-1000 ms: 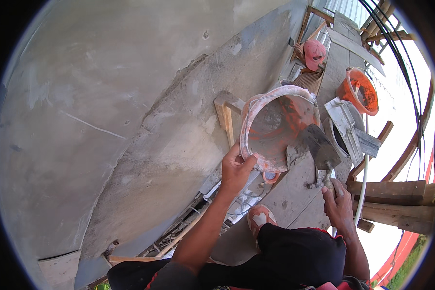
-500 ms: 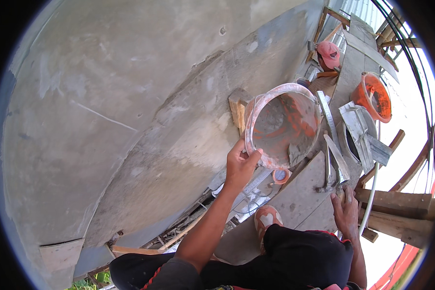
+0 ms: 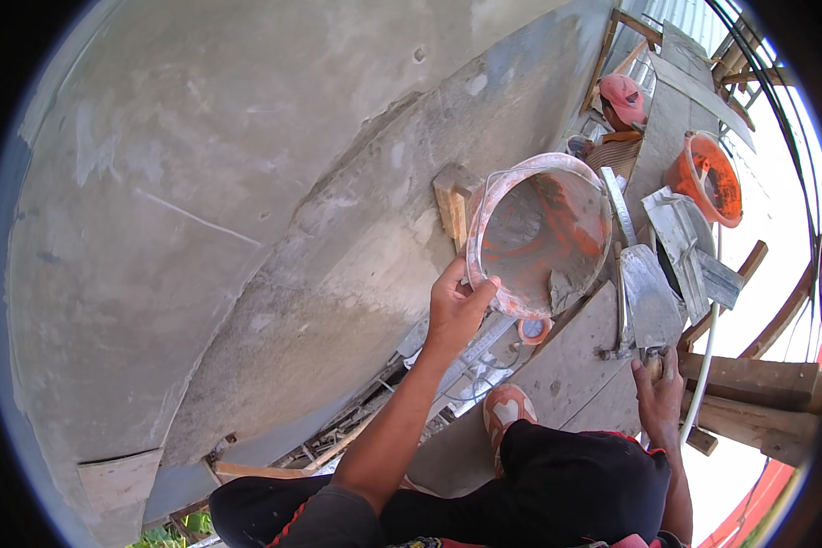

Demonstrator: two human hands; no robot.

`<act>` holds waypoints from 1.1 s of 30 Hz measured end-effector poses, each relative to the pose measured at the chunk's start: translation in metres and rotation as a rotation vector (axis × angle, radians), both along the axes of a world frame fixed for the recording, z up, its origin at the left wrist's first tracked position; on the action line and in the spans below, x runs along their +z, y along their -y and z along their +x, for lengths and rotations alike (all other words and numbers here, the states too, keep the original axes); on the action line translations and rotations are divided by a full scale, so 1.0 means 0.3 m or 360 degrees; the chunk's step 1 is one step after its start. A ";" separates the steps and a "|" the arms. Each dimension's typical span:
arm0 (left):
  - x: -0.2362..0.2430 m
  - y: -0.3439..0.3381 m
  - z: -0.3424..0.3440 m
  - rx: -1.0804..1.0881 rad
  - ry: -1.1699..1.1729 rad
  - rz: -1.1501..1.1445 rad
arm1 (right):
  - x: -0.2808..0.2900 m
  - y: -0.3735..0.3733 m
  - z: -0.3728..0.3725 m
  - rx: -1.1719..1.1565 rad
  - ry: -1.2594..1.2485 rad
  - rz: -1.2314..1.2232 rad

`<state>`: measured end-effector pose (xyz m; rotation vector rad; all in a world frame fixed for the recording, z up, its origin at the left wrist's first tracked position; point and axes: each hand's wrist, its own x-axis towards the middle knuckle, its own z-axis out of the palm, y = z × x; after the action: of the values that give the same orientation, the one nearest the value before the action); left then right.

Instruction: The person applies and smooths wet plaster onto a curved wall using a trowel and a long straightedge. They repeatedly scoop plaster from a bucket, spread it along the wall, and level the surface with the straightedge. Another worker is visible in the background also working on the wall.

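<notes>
My left hand is closed on the near-left rim of a tilted, mortar-streaked orange bucket, which has grey mortar inside. My right hand is closed round the handle of a trowel, whose grey, smeared blade lies just right of the bucket. A hammer-like tool lies alongside the blade on the plank walkway. Behind them are a metal straightedge and some stacked metal floats. A small orange container sits below the bucket, partly hidden by it.
A plastered wall fills the left. A person in a pink cap is beyond the bucket. A second orange bucket sits at the back right. Wooden poles, a white pipe and hanging cables line the right edge.
The trowel has moved right, out of the bucket's mouth, and its blade has turned to show a lighter face. My left hand still holds the bucket. The view has shifted slightly.
</notes>
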<state>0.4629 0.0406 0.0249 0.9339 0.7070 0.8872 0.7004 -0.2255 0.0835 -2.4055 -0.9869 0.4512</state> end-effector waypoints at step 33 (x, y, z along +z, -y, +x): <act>-0.039 0.072 0.041 -0.0349 -0.0242 -0.0261 | 0.101 0.027 0.076 -0.0319 -0.0241 0.0277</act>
<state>0.4751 0.0191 0.0133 0.9184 0.7782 0.5607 0.7231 -0.2335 0.1137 -2.2482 -0.6826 0.4471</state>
